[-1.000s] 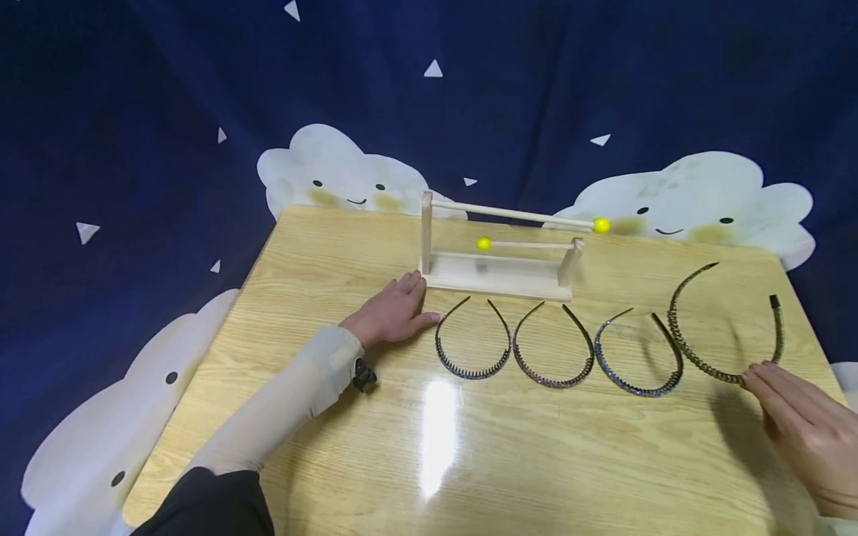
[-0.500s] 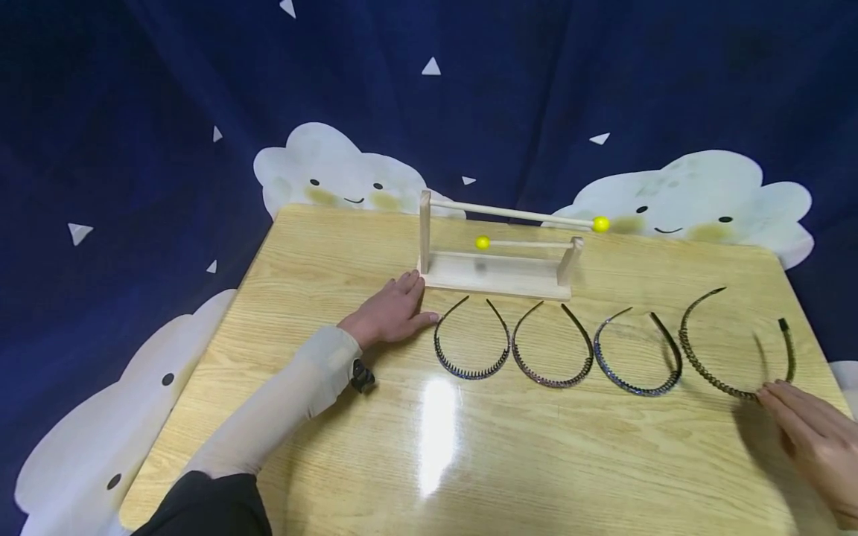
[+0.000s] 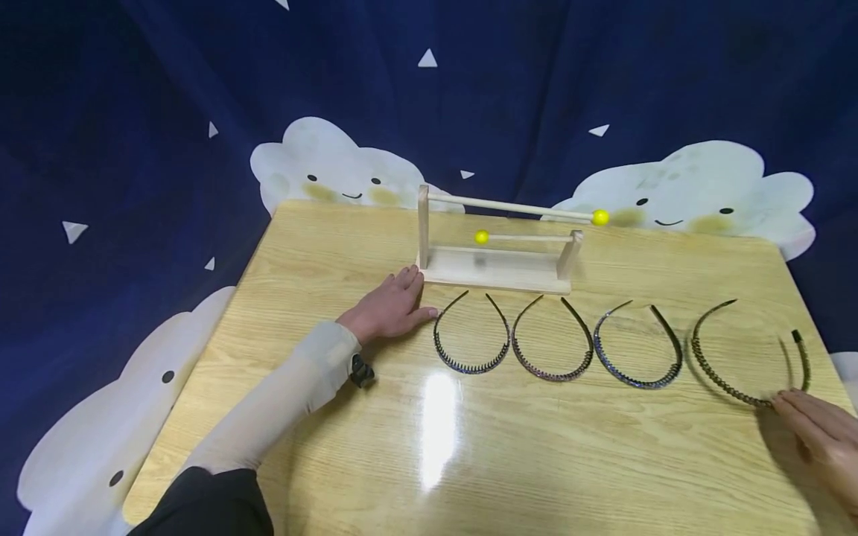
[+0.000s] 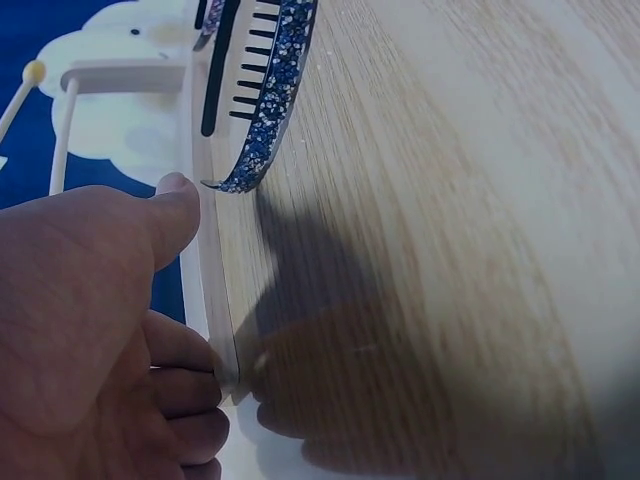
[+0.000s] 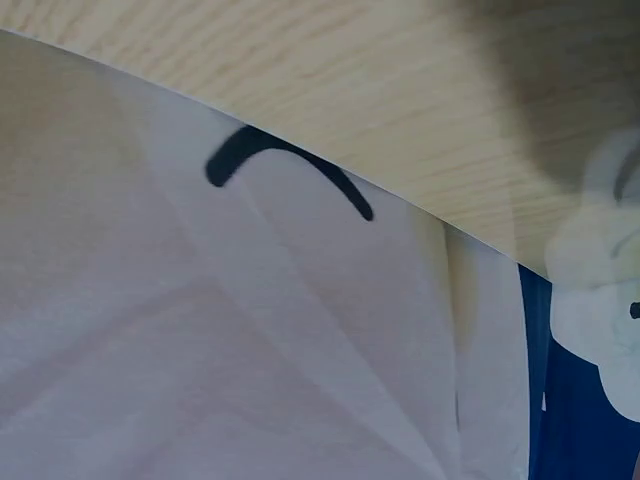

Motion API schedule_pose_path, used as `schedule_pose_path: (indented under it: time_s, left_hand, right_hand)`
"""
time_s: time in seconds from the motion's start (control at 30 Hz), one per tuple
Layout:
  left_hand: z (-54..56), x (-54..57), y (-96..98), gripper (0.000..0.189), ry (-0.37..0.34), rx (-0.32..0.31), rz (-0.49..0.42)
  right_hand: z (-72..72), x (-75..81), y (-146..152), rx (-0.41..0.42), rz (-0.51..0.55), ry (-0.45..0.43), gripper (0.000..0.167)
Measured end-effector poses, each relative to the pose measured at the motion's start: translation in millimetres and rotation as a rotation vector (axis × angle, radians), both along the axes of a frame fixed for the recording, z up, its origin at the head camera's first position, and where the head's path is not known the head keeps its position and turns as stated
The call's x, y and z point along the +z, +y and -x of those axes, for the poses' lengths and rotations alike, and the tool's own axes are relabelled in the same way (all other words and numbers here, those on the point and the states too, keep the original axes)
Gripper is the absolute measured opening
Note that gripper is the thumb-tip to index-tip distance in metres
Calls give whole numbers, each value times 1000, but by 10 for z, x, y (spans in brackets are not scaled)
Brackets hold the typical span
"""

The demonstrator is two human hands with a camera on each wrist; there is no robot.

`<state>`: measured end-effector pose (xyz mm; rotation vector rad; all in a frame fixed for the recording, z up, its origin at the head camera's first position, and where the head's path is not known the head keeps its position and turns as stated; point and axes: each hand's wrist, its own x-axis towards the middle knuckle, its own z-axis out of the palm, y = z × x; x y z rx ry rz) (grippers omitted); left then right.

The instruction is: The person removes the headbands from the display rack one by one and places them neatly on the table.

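Note:
My right hand [image 3: 819,432] pinches the lower curve of a dark golden headband [image 3: 716,377] near the table's right side. Three more toothed headbands lie in a row to its left: a blue-edged one [image 3: 625,378], a pinkish one [image 3: 546,374] and a dark blue glittery one [image 3: 469,368]. Flat on the table, my left hand [image 3: 389,305] has its fingertips at the left end of a wooden rack [image 3: 496,268]. Its thumb is close to the nearest headband; in the left wrist view that headband's glittery band [image 4: 270,125] shows beyond the thumb. The right wrist view does not show the right hand.
The rack carries two rods, an upper rod [image 3: 516,208] and a lower one, each tipped with a yellow ball. Behind the wooden table [image 3: 536,461] hangs a dark blue cloth [image 3: 375,67] with clouds. The right wrist view shows the table edge [image 5: 300,150].
My right hand has carried the golden headband toward me and slightly right, away from the rack and apart from the blue-edged headband. The left hand stays by the rack.

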<state>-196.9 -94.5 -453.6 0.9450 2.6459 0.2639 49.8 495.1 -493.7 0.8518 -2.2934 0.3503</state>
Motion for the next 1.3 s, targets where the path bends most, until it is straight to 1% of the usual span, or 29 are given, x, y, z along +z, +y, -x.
schedule_pose_path:
  time_s: [0.07,0.13,0.23,0.37,0.47,0.57,0.7,0.77,0.83,0.97,1.07,1.13,1.2,1.23,1.3]
  left_hand:
    - [-2,4,-4,87,-6,4,1]
    - [-5,9,-7,86,-9,6,-4]
    - [-5,10,-7,86,-11,6,-7]
    - [9,8,9,86,3,-8,-8]
    - [19,12,20,85,9,-14,-9]
    - [18,8,21,86,6,-17,-3]
    - [10,-1,18,87,10,-24,17]
    - [9,3,16,87,14,-23,24]
    - [5,1,5,87,14,-19,34]
    - [-3,-18,-17,87,9,-14,28]
    - [-7,-24,-19,87,14,-14,17]
    - [-12,-22,-12,87,6,-10,15]
    - [-23,-18,-6,87,-1,-7,21]
    - [-30,-19,-4,88,-4,-4,25]
    - [-44,-35,-2,89,-6,-3,31]
  right_hand:
    - [-6,-12,21,-6,-23,-14,46]
    - [-10,-26,30,-3,-20,-20,46]
    - [-23,-44,48,-21,-30,-36,47]
    - [-35,-81,83,-20,-1,-23,45]
    - [-54,-112,109,-24,8,-33,44]
    - [-73,-144,120,-33,8,-58,42]
    - [-96,-173,102,-46,-13,-122,42]
    - [-108,-168,88,-65,-51,-145,44]
    - [-118,-178,67,-70,-39,-166,45]
    - [-140,-160,41,-136,-85,-171,61]
    - [-151,-129,42,-194,-127,-151,72]
    - [-146,-115,42,-213,-121,-134,71]
    - [-126,-113,39,-222,-89,-94,70]
    - [-114,-109,33,-214,-64,-79,70]
    - [-65,-87,16,-232,14,-31,69]
